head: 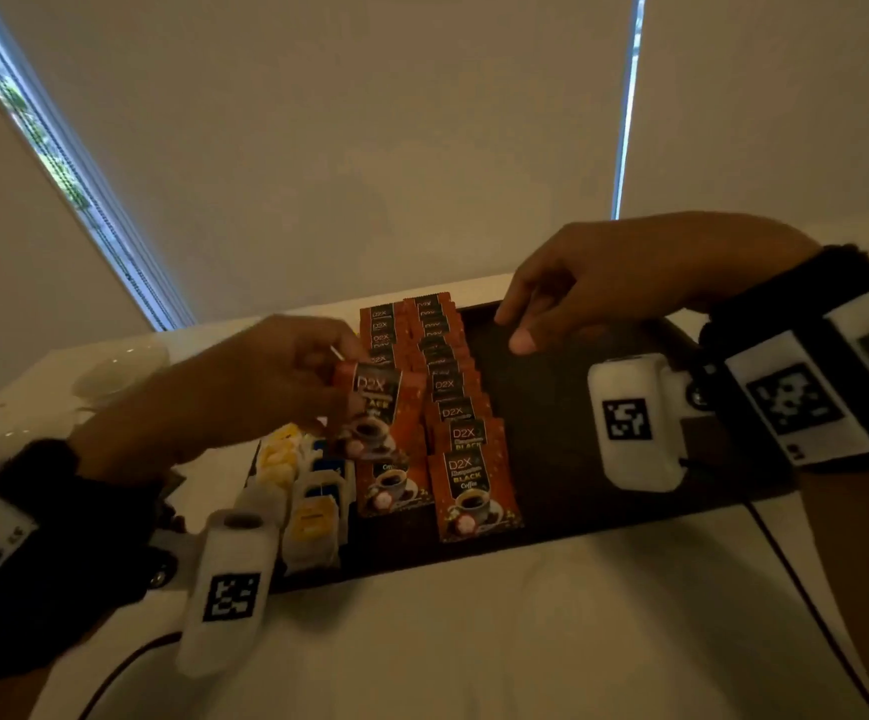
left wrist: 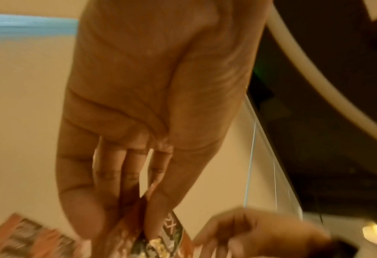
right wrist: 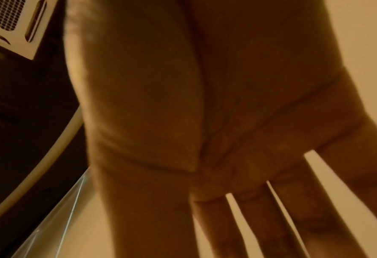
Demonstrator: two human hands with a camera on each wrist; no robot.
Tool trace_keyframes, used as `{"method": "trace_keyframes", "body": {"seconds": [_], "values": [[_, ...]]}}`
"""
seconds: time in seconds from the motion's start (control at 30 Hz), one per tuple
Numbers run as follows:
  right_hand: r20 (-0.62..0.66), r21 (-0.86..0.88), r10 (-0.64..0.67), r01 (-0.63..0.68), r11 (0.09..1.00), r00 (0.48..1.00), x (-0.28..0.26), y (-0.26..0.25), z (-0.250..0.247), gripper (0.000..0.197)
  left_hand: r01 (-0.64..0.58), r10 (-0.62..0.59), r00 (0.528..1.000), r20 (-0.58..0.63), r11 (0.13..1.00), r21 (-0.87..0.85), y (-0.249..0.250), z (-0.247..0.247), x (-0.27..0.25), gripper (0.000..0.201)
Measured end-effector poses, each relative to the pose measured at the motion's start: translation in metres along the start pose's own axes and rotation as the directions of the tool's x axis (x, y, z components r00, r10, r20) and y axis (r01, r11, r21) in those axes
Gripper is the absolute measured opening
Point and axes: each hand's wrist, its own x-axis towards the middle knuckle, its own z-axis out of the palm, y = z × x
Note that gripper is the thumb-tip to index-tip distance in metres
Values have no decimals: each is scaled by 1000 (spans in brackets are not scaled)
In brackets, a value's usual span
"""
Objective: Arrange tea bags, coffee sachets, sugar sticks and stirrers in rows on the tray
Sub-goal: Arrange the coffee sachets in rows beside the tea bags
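- A person stands over a dark tray (head: 567, 407) on a pale counter (head: 474, 631), sorting drink supplies into rows.
- The left hand (head: 245, 392) pinches one orange coffee sachet (head: 378, 407) by its top edge, holding it above the left-hand sachet row.
- The right hand (head: 604, 288) hovers over the bare right part of the tray, fingers loosely spread and holding nothing.
- Two rows of coffee sachets (head: 448, 402) run front to back in the tray's middle, overlapping like roof tiles. The right row shows roughly ten; the left row is partly hidden by the held sachet, so I cannot count it.
- Tea bags (head: 313, 517) with yellow and blue tags stand in rows at the tray's left edge; several show, but the number is unclear.
- No sugar sticks or stirrers are clearly visible.
- To place the held sachet well, it should probably go down square with its neighbours, with the same overlap, lowered gently so the row does not slide.
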Motion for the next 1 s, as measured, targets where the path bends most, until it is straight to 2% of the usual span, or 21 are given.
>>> {"method": "trace_keyframes", "body": {"seconds": [0.07,0.2,0.37,0.4,0.5,0.57,0.6,0.67,0.73,0.8,0.87,1.0], "values": [[9,-28,21,-21,999,1000,-1,5,-4,37,59,-61,998,30,996,72,-13,10,1,27],[62,-31,59,-57,998,996,-2,13,-8,56,183,-192,980,51,971,151,-29,23,2,22],[8,6,109,-109,994,994,-5,26,-17,49,270,-270,962,-47,906,326,-24,30,7,21],[-6,31,111,-110,993,994,-7,27,-19,48,276,-270,960,-72,873,401,-22,32,6,22],[-47,107,101,-96,990,994,-13,28,-25,49,241,-197,970,-146,658,713,-16,35,1,37],[-62,126,91,-83,989,994,-17,30,-28,58,235,-143,972,-186,604,762,-3,36,-6,42],[-66,127,85,-76,989,994,-19,31,-30,65,209,-119,978,-172,597,775,4,39,-11,43],[-73,135,77,-67,989,994,-23,33,-34,75,105,-148,989,-32,520,848,17,48,-23,46],[-90,142,68,-55,988,994,-25,34,-37,74,5,-221,968,121,497,868,21,61,-37,54],[-110,142,57,-41,989,992,-27,35,-39,73,-45,-287,932,220,512,858,18,70,-47,73],[-117,141,47,-30,990,992,-29,36,-40,77,-49,-357,900,250,486,872,10,74,-51,99],[-102,122,18,-6,993,995,-30,35,-41,89,-41,-355,909,221,449,892,-1,76,-49,104]]}}
